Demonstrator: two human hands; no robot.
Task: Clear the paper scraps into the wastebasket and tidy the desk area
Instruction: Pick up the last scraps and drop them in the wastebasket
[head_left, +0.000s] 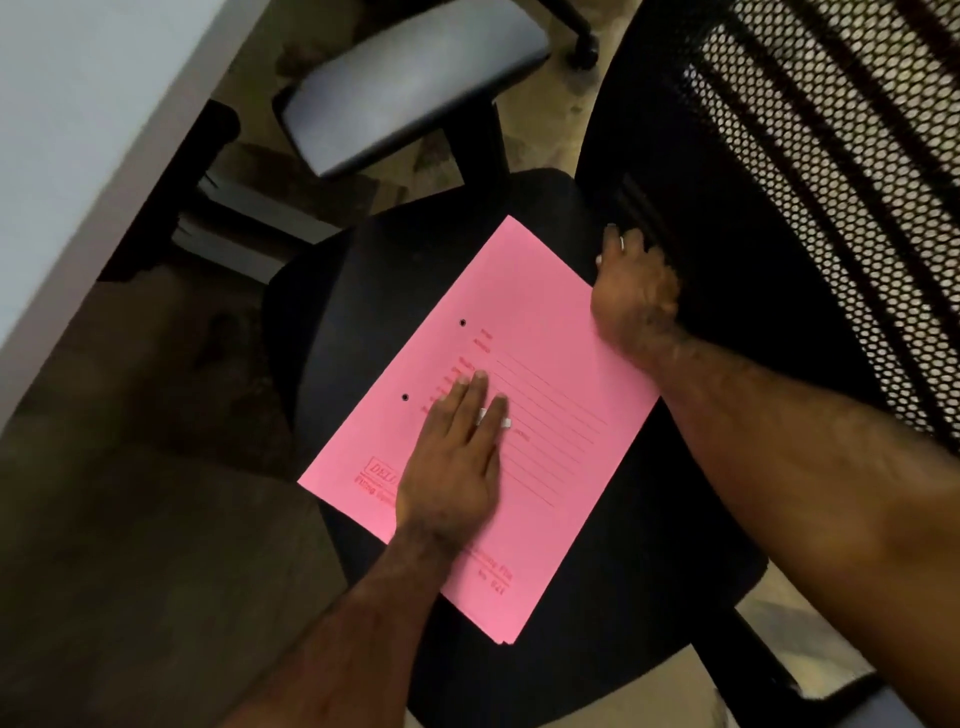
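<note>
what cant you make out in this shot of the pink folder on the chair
Head view only:
- Small print on the pink folder: blurred, and partly covered by the left hand.
- Right hand fingertips: curled past the folder's far edge against the dark chair seat.
- Wastebasket and paper scraps: not in frame.
- Desk top: cut off by the left edge.

Under my flat left hand (449, 467) the pink card file folder (524, 415) looks matt and smooth, printed with red lines. It lies on the black office-chair seat (649, 597), a dull, cloth-like surface. To the right, the black chair backrest (810, 156) is open mesh. Far off, the grey padded armrest (410, 78) has a soft sheen.
</note>
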